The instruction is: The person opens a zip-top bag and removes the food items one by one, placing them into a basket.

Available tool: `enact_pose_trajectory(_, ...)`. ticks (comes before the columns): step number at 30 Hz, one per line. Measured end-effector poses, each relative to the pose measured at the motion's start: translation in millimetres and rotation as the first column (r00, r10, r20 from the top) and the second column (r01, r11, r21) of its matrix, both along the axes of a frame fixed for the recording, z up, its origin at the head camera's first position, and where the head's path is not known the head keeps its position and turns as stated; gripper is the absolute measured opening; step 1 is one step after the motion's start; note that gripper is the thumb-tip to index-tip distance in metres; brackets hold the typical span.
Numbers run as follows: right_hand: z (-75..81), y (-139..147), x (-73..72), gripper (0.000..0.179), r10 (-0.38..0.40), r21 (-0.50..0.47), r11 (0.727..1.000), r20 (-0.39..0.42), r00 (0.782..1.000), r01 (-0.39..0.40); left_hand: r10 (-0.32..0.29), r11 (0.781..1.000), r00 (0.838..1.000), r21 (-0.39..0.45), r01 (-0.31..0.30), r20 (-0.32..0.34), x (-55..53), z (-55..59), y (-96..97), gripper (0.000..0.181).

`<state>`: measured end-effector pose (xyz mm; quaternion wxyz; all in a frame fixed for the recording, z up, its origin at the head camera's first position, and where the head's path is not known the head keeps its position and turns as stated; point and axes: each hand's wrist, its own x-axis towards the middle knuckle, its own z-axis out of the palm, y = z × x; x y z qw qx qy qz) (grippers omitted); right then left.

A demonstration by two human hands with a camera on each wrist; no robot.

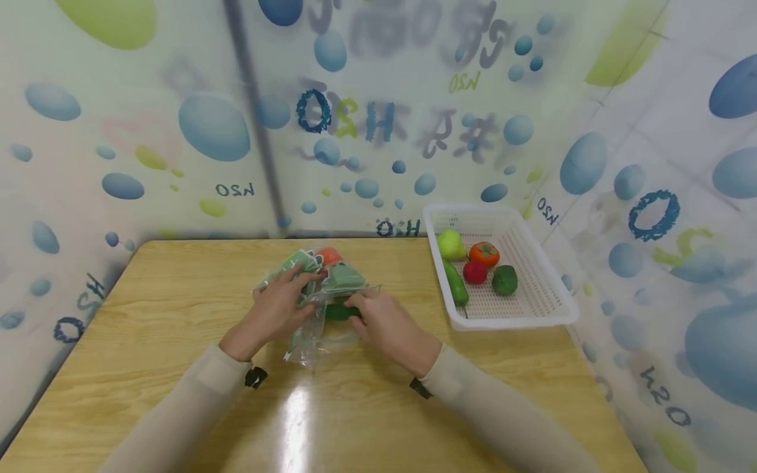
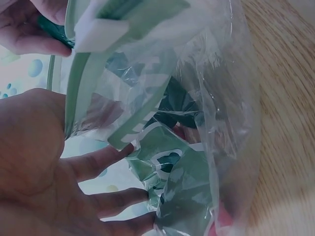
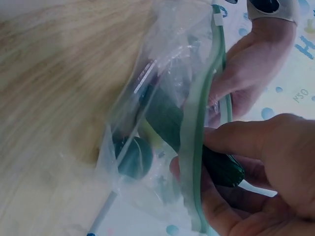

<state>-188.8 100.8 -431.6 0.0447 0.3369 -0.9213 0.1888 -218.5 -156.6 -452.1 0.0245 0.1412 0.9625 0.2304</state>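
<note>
The head view looks forward and down from above the near side of the table (image 1: 160, 315), widest and farthest of the three, covering both sleeves (image 1: 183, 401), the basket (image 1: 535, 289) and the wall (image 1: 414, 187) behind. The left wrist view sits close at the left hand (image 2: 29, 167), facing the bag (image 2: 216, 93), turned so that the table fills the right edge; the right wrist view, likewise close at the right hand (image 3: 275, 167), shows the table at left. Both wrist views share the bag and parts of both hands, seen smaller from the head.
</note>
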Motion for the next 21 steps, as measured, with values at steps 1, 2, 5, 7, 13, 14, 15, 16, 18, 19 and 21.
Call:
enact_pose_trajectory(1,1.2,2,0.4,0.028,-0.005,-0.002,1.000,-0.002,1.000,0.005,-0.001,1.000,1.000,-0.001,0.001,0.000,-0.1,0.1,0.0,0.059)
enact_pose_trajectory(2,3.1,3,0.8,0.028,-0.008,-0.011,1.000,0.000,1.000,0.008,-0.004,1.000,1.000,-0.002,0.004,-0.001,0.0,0.2,0.0,0.059)
enact_pose_trajectory(5,9.5,9,1.7,0.027,-0.017,-0.041,0.999,0.002,1.000,0.018,-0.003,1.000,1.000,0.002,0.003,0.000,-0.6,0.7,-0.3,0.059)
enact_pose_trajectory(7,14.8,14,2.2,0.027,-0.020,-0.074,0.997,0.001,1.000,0.020,-0.004,1.000,1.000,0.008,0.004,0.000,-0.7,1.6,-0.5,0.059)
enact_pose_trajectory(13,32.0,29,4.9,0.027,-0.052,-0.150,0.987,0.005,0.999,0.052,-0.002,1.000,1.000,0.023,0.001,0.012,0.8,3.8,-3.5,0.058)
enact_pose_trajectory(14,34.8,32,5.3,0.026,-0.058,-0.158,0.986,0.005,0.998,0.058,0.000,1.000,1.000,0.023,0.000,0.012,1.2,3.9,-4.0,0.058)
enact_pose_trajectory(15,37.6,36,5.5,0.026,-0.060,-0.170,0.984,0.001,0.998,0.059,0.002,1.000,1.000,0.023,-0.002,0.011,1.6,4.1,-4.5,0.059)
enact_pose_trajectory(16,40.8,39,5.8,0.025,-0.059,-0.179,0.982,-0.009,0.998,0.056,0.002,1.000,1.000,0.022,-0.002,0.009,1.9,4.3,-4.6,0.059)
enact_pose_trajectory(18,46.8,48,5.9,0.024,-0.056,-0.202,0.978,-0.035,0.998,0.048,-0.001,1.000,1.000,0.023,0.001,0.004,2.1,4.4,-4.7,0.059)
enact_pose_trajectory(19,50.3,52,6.0,0.024,-0.052,-0.219,0.975,-0.045,0.998,0.041,-0.003,1.000,1.000,0.022,0.003,0.002,2.0,4.3,-4.4,0.059)
enact_pose_trajectory(21,57.3,61,5.7,0.023,-0.050,-0.248,0.968,-0.076,0.996,0.030,-0.007,1.000,1.000,0.022,0.007,-0.003,1.4,4.0,-4.4,0.059)
